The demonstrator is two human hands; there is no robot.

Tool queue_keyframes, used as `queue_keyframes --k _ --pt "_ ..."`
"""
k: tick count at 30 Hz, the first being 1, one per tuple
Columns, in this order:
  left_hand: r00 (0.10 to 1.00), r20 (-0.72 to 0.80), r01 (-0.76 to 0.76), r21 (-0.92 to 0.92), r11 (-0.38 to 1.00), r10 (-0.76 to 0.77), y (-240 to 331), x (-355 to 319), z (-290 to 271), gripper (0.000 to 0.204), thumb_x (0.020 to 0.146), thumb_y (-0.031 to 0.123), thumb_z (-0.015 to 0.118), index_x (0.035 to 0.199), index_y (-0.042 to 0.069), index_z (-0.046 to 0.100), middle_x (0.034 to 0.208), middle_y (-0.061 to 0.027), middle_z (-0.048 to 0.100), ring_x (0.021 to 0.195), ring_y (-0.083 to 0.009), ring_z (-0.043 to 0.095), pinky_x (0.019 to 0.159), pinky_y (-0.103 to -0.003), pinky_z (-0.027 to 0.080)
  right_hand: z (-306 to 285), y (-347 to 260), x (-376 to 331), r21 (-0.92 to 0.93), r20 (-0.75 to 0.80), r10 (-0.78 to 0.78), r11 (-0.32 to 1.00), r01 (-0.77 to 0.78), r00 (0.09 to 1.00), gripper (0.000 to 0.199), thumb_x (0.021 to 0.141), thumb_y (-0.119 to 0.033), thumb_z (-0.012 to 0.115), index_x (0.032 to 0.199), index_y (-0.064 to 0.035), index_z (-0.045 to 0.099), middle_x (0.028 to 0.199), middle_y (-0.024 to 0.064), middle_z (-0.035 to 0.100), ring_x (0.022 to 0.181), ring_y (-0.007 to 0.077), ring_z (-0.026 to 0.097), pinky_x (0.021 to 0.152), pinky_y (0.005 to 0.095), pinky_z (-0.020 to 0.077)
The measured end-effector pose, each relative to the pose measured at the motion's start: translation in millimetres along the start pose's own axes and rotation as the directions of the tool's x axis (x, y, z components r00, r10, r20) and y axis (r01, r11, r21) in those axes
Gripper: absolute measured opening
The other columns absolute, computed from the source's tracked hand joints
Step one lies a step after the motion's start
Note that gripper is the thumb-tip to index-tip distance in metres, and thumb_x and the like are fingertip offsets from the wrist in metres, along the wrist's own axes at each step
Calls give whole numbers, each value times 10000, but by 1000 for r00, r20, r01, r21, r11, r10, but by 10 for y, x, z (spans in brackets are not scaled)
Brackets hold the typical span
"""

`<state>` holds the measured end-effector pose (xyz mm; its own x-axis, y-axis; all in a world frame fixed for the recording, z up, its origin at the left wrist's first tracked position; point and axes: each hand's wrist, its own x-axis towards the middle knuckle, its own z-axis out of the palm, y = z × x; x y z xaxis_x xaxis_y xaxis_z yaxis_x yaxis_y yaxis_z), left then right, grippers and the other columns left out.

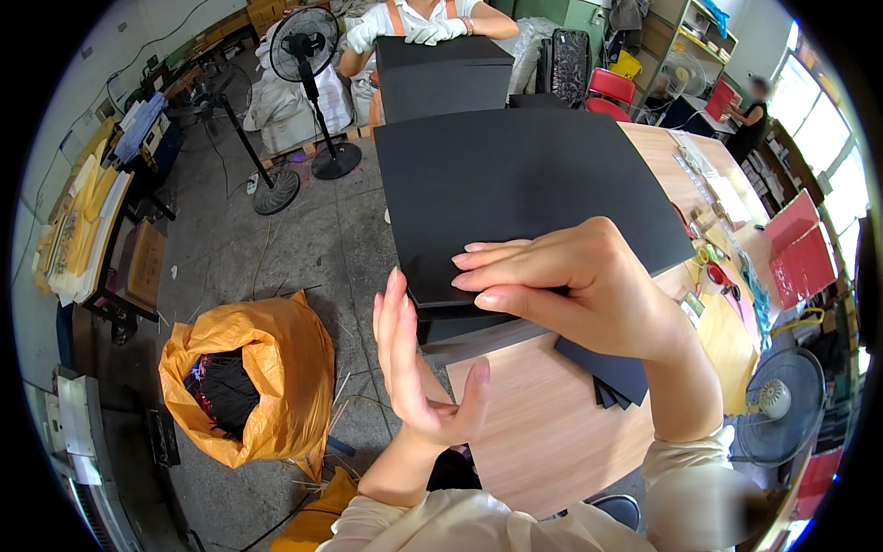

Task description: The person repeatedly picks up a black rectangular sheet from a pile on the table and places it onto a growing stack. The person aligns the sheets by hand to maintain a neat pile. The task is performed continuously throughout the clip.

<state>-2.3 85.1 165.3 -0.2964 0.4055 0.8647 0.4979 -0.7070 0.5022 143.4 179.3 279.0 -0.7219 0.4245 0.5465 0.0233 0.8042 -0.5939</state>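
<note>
A large stack of black sheets (pixel 515 175) lies on the wood-topped table in front of me. My right hand (pixel 570 285) reaches over its near edge, fingers stretched out along the top sheet and thumb close to the edge. By the near left corner, my left hand (pixel 418 368) is held upright with its fingers straight and thumb apart, and I see nothing in it. Whether its fingertips touch the stack's side, I cannot tell. Several smaller black pieces (pixel 607 377) lie fanned on the table beneath my right forearm.
Across from me, a person's white-gloved hands (pixel 432 32) rest on another black stack (pixel 446 83). An orange sack (pixel 294 368) stands on the floor at left, with floor fans (pixel 336 161) beyond. Tape and tools lie on the table's right side, near another fan (pixel 777 400).
</note>
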Motion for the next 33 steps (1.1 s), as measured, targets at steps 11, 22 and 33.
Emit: queue_keyframes --k 11,22,33 --pt "999 43 13 59 998 -15 39 23 -47 813 689 93 696 1420 -90 391 1443 -312 420 1358 -437 416 1152 -562 185 2 11 -6 -21 -4 -1 1000 1 1000 114 823 -82 741 907 -4 744 907 172 732 957 295 711 807 333 590" --pt "999 -10 30 -27 999 -30 6 -15 7 791 713 98 694 1422 -74 390 1438 -316 422 1355 -442 417 1153 -563 186 7 29 -5 -17 -10 -19 1000 19 1000 107 825 -83 739 901 -8 745 893 168 733 949 294 713 794 334 592" --pt "989 142 18 104 994 -33 23 -38 -56 821 822 180 655 1499 -50 252 1536 -339 226 1433 -457 246 1152 -539 225 4 24 -19 -26 -7 -5 1000 5 1000 100 824 -84 737 897 -16 748 891 168 731 958 292 710 779 335 592"
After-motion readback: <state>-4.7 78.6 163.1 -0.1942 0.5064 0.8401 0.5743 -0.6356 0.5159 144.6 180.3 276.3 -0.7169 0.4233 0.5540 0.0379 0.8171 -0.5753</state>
